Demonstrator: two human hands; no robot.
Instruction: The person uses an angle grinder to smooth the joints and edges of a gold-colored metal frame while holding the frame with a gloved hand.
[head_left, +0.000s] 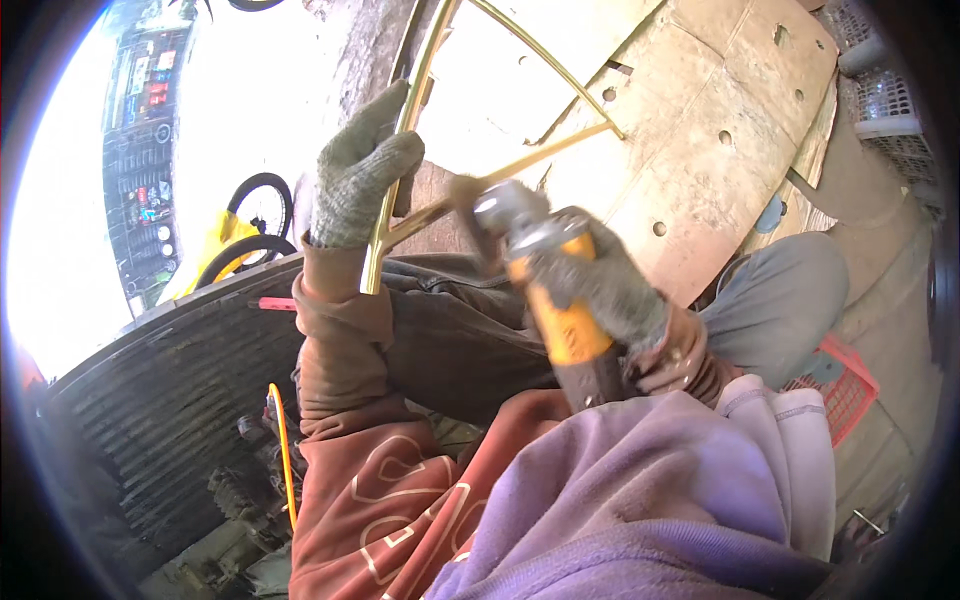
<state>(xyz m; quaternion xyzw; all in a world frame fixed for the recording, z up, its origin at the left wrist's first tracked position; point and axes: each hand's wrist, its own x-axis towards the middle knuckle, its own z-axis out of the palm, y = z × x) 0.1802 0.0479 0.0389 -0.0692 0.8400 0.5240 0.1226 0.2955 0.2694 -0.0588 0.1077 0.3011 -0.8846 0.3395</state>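
Observation:
My left hand (365, 175), in a grey knitted glove, is closed round one bar of a gold-coloured metal frame (552, 150). The frame's lower end tilts down past my wrist, and a crossbar branches off to the right. In my right hand (615, 285), also gloved, is a yellow and black angle grinder (572, 325), gripped round its body. Its metal head (508, 208) points up and left, close to the crossbar near the joint. A blurred brown disc (470, 210) lies at the head; whether it touches the bar I cannot tell.
Worn cardboard sheets (720, 170) with holes cover the ground ahead and right. A red plastic basket (845, 385) lies right, with pale crates (885, 105) beyond. Left are bicycle wheels (270, 200), a yellow cover (228, 240), an orange cable (284, 450) and a dark ribbed surface (170, 400).

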